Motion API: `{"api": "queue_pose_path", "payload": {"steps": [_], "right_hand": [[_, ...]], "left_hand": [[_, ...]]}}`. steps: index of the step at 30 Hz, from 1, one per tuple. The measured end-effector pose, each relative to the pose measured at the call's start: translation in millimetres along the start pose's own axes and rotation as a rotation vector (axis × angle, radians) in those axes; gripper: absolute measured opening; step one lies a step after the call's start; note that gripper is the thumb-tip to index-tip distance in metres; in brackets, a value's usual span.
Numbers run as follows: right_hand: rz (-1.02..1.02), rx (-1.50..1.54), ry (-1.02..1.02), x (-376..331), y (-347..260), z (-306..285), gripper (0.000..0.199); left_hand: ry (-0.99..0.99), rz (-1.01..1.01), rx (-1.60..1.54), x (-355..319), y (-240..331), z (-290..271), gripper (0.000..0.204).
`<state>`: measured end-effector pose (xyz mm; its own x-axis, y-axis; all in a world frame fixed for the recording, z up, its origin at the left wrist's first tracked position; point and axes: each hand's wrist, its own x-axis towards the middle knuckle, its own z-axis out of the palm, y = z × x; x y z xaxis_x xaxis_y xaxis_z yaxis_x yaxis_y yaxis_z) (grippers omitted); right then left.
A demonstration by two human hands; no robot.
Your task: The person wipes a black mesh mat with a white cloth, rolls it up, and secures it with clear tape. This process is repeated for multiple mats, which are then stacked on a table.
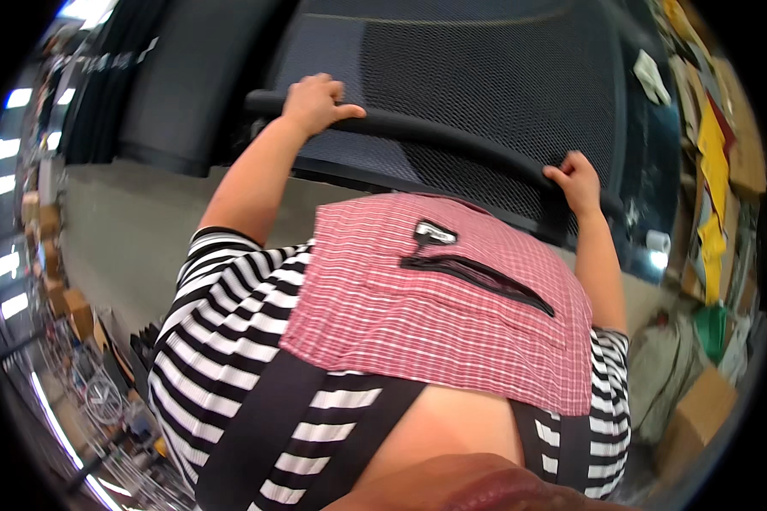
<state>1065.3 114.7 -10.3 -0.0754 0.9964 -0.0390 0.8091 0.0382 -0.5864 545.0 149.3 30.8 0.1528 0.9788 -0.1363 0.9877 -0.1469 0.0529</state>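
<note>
1. The left hand [314, 104] was closed on a long black bar [435, 134], near the left end of this bar. Its thumb was stretched along the bar, pointing toward the right hand, and its fingers were bent over the top.
2. The right hand [578, 180] was also grasping the black bar, near the other end. Its fingers were curled and its thumb was directed toward the left hand. How the fingertips were placed below the bar, I cannot tell, because they were hidden.
3. The black bar, held by both hands, was curved in this view. Its middle part lay between the two grips, well apart from each of them.
4. Beyond the grips there was a wide dark mesh panel [486, 68]. To the left of the left hand stood a dark bulky piece [175, 85], which was near it but apart.
5. Past the right hand, farther away and to its right, lay a white crumpled cloth [650, 77]. More to the right of it was a yellow sheet [712, 162].
6. On the near side of both grips was the person's body, with a red checked apron [435, 341] and a black-and-white striped shirt [217, 298].
7. Behind the right hand, on its near right side, was a cardboard box [699, 413].
</note>
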Motion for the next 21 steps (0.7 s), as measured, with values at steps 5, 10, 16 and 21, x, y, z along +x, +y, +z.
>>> {"api": "queue_pose_path", "payload": {"steps": [5, 10, 16, 21], "right_hand": [[-0.181, 0.101, -0.061, -6.7, 21.7, -7.6, 0.025], [-0.36, -0.1, -0.127, -3.3, 37.7, -36.3, 0.016], [0.183, -0.328, -0.031, -14.2, 32.2, -51.5, 0.035], [0.253, -0.376, 0.006, -27.3, 46.5, -49.4, 0.059]], "left_hand": [[0.284, 0.302, -0.167, -14.8, -81.4, 26.9, 0.027], [0.297, 0.149, -0.105, -28.7, -101.8, 19.2, 0.021], [-0.041, -0.209, 0.047, -9.8, -94.3, -7.1, 0.058], [-0.223, -0.299, -0.016, 2.5, -91.3, -15.1, 0.069]]}}
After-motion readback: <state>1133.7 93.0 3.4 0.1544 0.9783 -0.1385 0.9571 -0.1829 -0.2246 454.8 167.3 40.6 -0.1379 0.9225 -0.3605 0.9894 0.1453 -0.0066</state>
